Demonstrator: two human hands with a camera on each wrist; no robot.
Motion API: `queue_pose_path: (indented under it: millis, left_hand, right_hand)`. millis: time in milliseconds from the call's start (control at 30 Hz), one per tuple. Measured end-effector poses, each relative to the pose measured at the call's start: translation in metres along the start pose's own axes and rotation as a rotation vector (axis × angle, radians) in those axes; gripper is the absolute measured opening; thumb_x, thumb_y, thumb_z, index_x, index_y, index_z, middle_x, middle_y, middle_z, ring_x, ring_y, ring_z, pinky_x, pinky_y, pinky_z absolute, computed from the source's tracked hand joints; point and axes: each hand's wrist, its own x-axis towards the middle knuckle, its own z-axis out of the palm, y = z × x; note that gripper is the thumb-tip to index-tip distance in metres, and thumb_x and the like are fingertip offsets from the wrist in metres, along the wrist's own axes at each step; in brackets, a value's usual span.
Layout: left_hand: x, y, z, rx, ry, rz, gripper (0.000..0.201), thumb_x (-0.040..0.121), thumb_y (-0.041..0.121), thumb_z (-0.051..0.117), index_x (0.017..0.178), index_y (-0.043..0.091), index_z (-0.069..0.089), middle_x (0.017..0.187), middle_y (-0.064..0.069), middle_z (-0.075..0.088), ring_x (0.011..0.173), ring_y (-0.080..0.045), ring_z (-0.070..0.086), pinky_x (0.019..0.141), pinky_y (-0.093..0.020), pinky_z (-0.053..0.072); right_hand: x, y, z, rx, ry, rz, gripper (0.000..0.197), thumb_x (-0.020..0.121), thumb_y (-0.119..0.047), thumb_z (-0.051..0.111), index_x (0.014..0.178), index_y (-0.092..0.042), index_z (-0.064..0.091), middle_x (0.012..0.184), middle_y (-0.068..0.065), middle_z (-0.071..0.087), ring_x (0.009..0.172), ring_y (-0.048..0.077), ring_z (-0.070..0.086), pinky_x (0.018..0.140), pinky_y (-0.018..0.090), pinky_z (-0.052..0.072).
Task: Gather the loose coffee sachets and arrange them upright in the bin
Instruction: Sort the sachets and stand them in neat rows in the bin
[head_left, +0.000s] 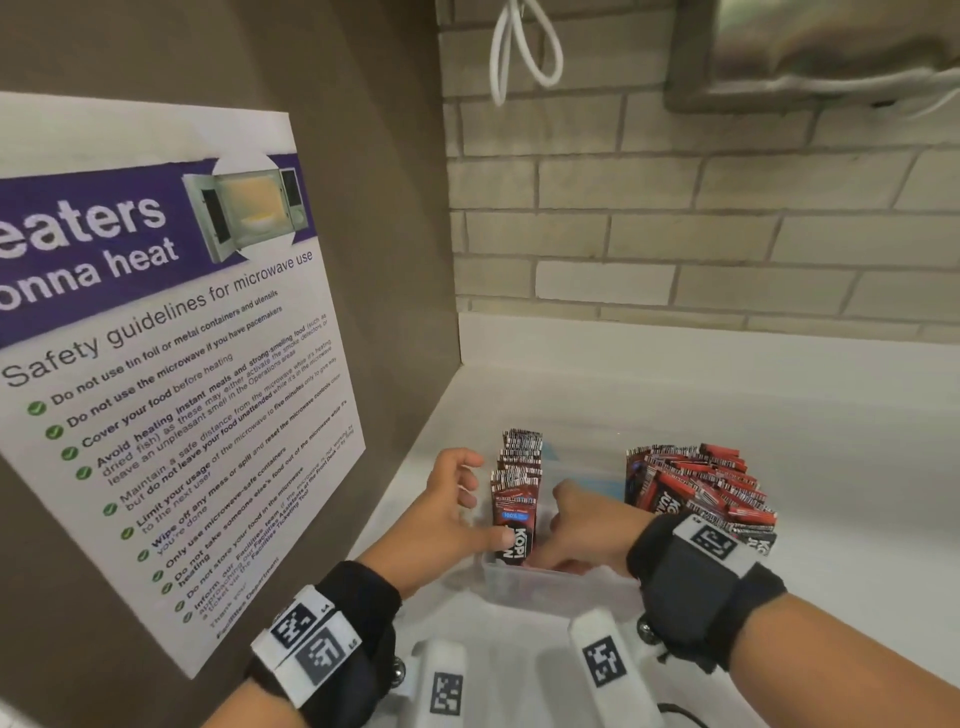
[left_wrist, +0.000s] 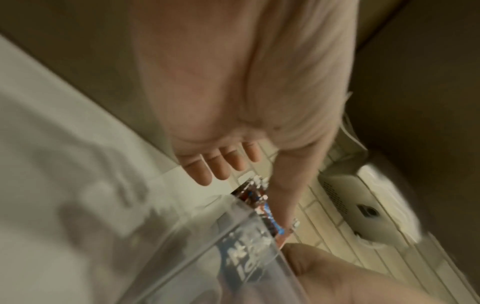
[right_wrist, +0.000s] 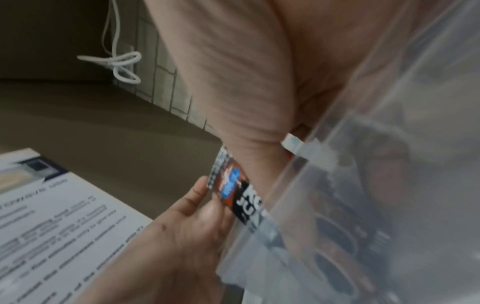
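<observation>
Clear rectangular plastic bin (head_left: 545, 584) on white desk (head_left: 779, 441). Red-and-black foil coffee sachets (head_left: 517, 488) stand upright in a row along its left inner wall, printed faces toward viewer. Second heap of the same sachets, loose pile (head_left: 701, 488), lies jumbled just right of the bin.

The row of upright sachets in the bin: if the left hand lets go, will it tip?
Probably. The sachets are thin, flat packets standing on edge, and the left hand steadies them. The clear bin has open room beside them, so they would likely flop sideways.
</observation>
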Motion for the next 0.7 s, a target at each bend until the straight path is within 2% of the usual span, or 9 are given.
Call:
queue_pose_path:
  millis: [100,133,200,267,300,400,500,567,700]
  left_hand:
    - [0.001,-0.004,0.004,-0.180,-0.035,-0.048,0.077,0.059,0.013,0.061,0.127,0.031,0.029,0.137,0.010,0.033,0.134,-0.009,0.029,0.097,-0.018,0.032]
    - [0.001,-0.005,0.007,-0.228,-0.058,-0.071,0.086,0.058,0.010,0.056,0.136,0.030,0.024,0.146,0.008,0.027,0.138,-0.009,0.023,0.097,-0.018,0.031]
    - [0.004,-0.007,0.012,-0.347,-0.110,-0.125,0.102,0.055,0.002,0.050,0.147,0.029,0.013,0.153,0.004,0.021,0.131,-0.011,0.035,0.086,-0.016,0.041]
    - [0.007,-0.008,0.018,-0.473,-0.154,-0.157,0.107,0.054,-0.004,0.044,0.148,0.032,0.010,0.145,-0.004,0.038,0.113,-0.016,0.053,0.077,-0.023,0.046]
    - [0.009,-0.009,0.021,-0.487,-0.157,-0.163,0.106,0.055,-0.005,0.043,0.148,0.034,0.010,0.137,-0.005,0.047,0.108,-0.018,0.056,0.080,-0.027,0.045]
    - [0.015,-0.013,0.028,-0.427,-0.138,-0.167,0.094,0.074,-0.013,0.042,0.148,0.038,0.013,0.127,-0.008,0.056,0.109,-0.024,0.056,0.086,-0.033,0.045]
    - [0.017,-0.017,0.030,-0.366,-0.118,-0.159,0.082,0.087,-0.014,0.038,0.144,0.042,0.017,0.131,-0.005,0.055,0.115,-0.023,0.057,0.091,-0.032,0.049]
    - [0.016,-0.018,0.030,-0.332,-0.104,-0.143,0.079,0.090,-0.010,0.042,0.146,0.041,0.018,0.133,-0.002,0.054,0.119,-0.020,0.055,0.100,-0.036,0.047]
    - [0.018,-0.018,0.030,-0.302,-0.092,-0.118,0.070,0.093,-0.003,0.046,0.145,0.039,0.024,0.134,0.001,0.055,0.122,-0.017,0.053,0.105,-0.040,0.043]
  right_hand:
    - [-0.001,-0.004,0.006,-0.094,0.025,-0.013,0.032,0.078,-0.014,0.074,0.082,-0.016,0.043,0.077,-0.002,0.054,0.067,0.006,0.053,0.061,0.017,0.046]
    - [0.000,-0.007,0.009,-0.127,0.036,-0.024,0.033,0.075,-0.019,0.077,0.087,-0.016,0.045,0.083,-0.002,0.057,0.073,0.007,0.056,0.064,0.016,0.049]
    - [0.011,-0.007,0.017,-0.195,0.088,-0.042,0.064,0.060,-0.036,0.082,0.109,-0.012,0.049,0.101,0.001,0.062,0.091,0.013,0.062,0.081,0.027,0.055]
    - [0.026,-0.002,0.023,-0.281,0.128,-0.068,0.093,0.045,-0.055,0.074,0.122,-0.012,0.045,0.112,0.005,0.060,0.101,0.017,0.061,0.090,0.034,0.053]
    - [0.028,-0.002,0.024,-0.319,0.140,-0.084,0.094,0.047,-0.056,0.072,0.124,-0.011,0.044,0.115,0.007,0.057,0.104,0.019,0.059,0.092,0.035,0.051]
    - [0.032,-0.003,0.028,-0.341,0.176,-0.050,0.074,0.067,-0.038,0.074,0.124,-0.007,0.039,0.119,0.011,0.050,0.109,0.023,0.055,0.092,0.032,0.048]
    - [0.044,0.002,0.032,-0.384,0.232,-0.069,0.068,0.063,-0.038,0.073,0.119,-0.007,0.049,0.114,0.014,0.055,0.099,0.024,0.058,0.085,0.031,0.051]
    - [0.053,0.007,0.033,-0.399,0.236,-0.096,0.069,0.060,-0.040,0.072,0.117,-0.008,0.051,0.111,0.013,0.056,0.095,0.025,0.060,0.084,0.032,0.053]
    - [0.049,0.008,0.032,-0.385,0.274,-0.146,0.059,0.066,-0.031,0.074,0.116,-0.007,0.053,0.110,0.012,0.057,0.097,0.025,0.060,0.084,0.031,0.052]
